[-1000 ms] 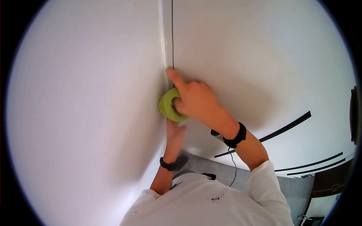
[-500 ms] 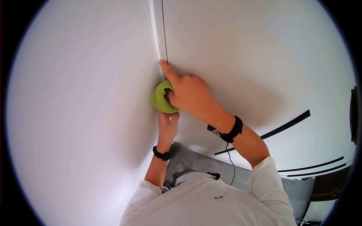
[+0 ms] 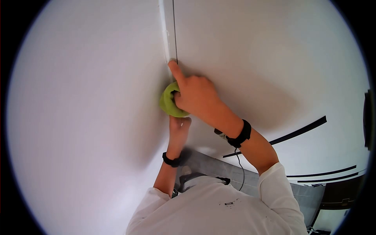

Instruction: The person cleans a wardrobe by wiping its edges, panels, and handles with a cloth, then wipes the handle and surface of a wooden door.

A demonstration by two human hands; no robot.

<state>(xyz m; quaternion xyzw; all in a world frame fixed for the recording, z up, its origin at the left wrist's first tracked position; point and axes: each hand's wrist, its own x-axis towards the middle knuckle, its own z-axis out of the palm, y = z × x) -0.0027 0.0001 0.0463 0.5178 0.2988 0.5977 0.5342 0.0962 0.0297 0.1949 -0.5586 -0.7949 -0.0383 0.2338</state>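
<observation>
A thick green roll (image 3: 167, 102), ring-shaped with a dark hole, is held against the corner where two pale wall faces meet. I cannot make out whether it is tape or cloth. My right hand (image 3: 199, 94) is closed on its right side, with fingers tucked into the hole. The index finger stretches up and presses on the narrow white strip (image 3: 165, 35) running along the corner. Under the roll, my left hand (image 3: 179, 127) grips its lower edge, its fingertips partly hidden behind the green material.
A thin dark line (image 3: 175, 31) runs beside the white strip. Black bars (image 3: 299, 131) cross the pale surface on the right. A cable (image 3: 243, 172) hangs from the black band (image 3: 241, 134) on my right wrist. Grey tiled floor (image 3: 219, 168) shows below.
Both hands and the green roll appear slightly further right in view, along with the corner strip. The right index fingertip stays pressed on the strip, and the grip looks the same.
</observation>
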